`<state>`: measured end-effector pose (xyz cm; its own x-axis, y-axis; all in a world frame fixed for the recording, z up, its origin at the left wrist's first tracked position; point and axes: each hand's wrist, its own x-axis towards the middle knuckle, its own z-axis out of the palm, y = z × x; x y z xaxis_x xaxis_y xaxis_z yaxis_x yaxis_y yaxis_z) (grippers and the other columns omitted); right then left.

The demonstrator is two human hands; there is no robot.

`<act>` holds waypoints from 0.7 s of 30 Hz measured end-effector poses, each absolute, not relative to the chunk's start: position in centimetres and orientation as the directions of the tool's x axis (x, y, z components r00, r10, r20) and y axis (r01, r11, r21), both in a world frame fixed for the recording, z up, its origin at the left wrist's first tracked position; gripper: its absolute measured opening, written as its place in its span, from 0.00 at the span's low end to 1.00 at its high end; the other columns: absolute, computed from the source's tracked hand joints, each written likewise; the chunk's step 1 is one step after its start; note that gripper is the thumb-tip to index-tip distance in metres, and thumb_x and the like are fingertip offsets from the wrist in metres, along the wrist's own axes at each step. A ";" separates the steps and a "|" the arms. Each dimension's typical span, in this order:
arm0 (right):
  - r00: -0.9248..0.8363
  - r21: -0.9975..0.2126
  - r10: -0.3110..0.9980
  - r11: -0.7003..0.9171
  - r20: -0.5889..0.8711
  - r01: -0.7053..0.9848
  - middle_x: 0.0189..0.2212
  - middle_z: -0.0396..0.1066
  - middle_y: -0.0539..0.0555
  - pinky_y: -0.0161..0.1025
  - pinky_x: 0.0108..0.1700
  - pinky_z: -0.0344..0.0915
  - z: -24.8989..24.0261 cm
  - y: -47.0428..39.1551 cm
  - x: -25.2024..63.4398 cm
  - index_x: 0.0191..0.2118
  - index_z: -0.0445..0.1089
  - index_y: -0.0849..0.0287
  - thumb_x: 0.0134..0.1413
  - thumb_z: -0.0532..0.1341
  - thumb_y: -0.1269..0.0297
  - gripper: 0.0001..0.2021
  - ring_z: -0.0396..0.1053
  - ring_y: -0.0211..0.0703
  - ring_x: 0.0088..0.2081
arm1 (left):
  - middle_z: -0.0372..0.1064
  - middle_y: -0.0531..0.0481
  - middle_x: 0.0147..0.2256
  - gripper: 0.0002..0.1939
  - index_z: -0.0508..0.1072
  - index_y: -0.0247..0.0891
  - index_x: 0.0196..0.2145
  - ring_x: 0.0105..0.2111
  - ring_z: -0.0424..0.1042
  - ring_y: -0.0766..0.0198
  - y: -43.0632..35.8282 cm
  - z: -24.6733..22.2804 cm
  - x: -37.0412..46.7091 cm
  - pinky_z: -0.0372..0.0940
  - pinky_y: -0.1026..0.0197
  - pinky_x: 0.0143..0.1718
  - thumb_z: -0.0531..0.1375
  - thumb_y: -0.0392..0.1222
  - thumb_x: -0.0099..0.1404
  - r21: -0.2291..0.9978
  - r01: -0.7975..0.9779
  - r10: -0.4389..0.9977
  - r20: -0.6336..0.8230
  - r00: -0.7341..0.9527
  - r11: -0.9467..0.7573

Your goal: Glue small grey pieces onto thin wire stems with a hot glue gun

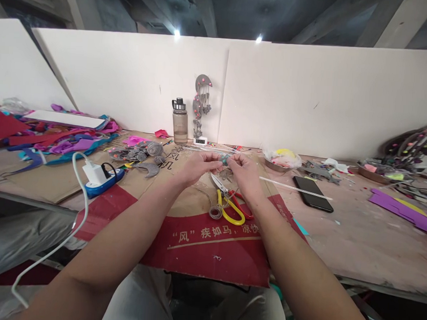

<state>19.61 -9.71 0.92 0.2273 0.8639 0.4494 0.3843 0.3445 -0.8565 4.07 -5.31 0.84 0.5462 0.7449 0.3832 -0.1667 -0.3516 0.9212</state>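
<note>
My left hand [199, 169] and my right hand [243, 175] meet over the cardboard sheet [208, 255], fingertips pinched together. Between them is a small greenish piece [224, 158], too small to name and partly hidden by the fingers. Just below my hands lie scissors with one yellow and one red handle [235, 217], blades pointing up and left. A small coil of grey cord [215, 211] rests beside the yellow handle, and loose cord trails near the blades.
Grey felt pieces [146, 168] lie left of my hands, near a blue power strip [103, 186] with a white cable. A bottle [180, 125] stands behind, beside a hanging felt moon ornament [202, 99]. To the right are a black phone [312, 194], a clear stick [294, 188] and a bowl [279, 166].
</note>
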 end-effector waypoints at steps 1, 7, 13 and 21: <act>0.234 -0.864 0.868 0.334 0.438 0.378 0.19 0.59 0.45 0.34 0.27 0.51 0.9 -9.5 20.0 0.26 0.65 0.58 0.47 0.57 0.58 0.09 0.54 0.34 0.23 | 0.71 0.48 0.30 0.10 0.76 0.33 0.32 0.31 0.68 0.67 -5.3 0.9 3.9 0.62 0.64 0.33 0.65 0.42 0.53 0.928 -0.144 0.728 0.361 0.583 -0.345; 0.094 -0.815 0.897 0.343 0.431 0.467 0.19 0.60 0.44 0.33 0.26 0.50 0.8 -9.2 21.0 0.27 0.65 0.58 0.47 0.57 0.57 0.09 0.55 0.34 0.22 | 0.73 0.47 0.31 0.15 0.79 0.36 0.38 0.30 0.69 0.66 -4.8 1.1 3.3 0.60 0.64 0.31 0.64 0.45 0.54 0.928 -0.055 0.785 0.341 0.518 -0.367; -0.003 -0.649 0.860 0.387 0.510 0.655 0.19 0.63 0.44 0.33 0.27 0.50 0.7 -9.6 20.6 0.30 0.66 0.58 0.51 0.57 0.61 0.06 0.56 0.34 0.22 | 0.69 0.51 0.22 0.12 0.79 0.35 0.34 0.21 0.62 0.71 -4.8 1.2 3.2 0.58 0.66 0.24 0.63 0.44 0.54 0.870 0.081 0.769 0.381 0.513 -0.485; -0.069 -0.470 0.829 0.381 0.555 0.796 0.26 0.67 0.50 0.34 0.32 0.51 1.1 -9.9 19.6 0.33 0.66 0.58 0.54 0.56 0.66 0.03 0.60 0.38 0.27 | 0.72 0.48 0.23 0.12 0.78 0.34 0.32 0.22 0.69 0.68 -4.8 1.2 3.0 0.64 0.66 0.26 0.63 0.45 0.55 0.829 0.199 0.785 0.377 0.492 -0.523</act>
<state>19.57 -9.90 1.13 -0.0688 0.8290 0.5550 0.7962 0.3809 -0.4701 2.97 -4.84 1.22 0.4917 0.7849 0.3771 0.1992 -0.5230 0.8288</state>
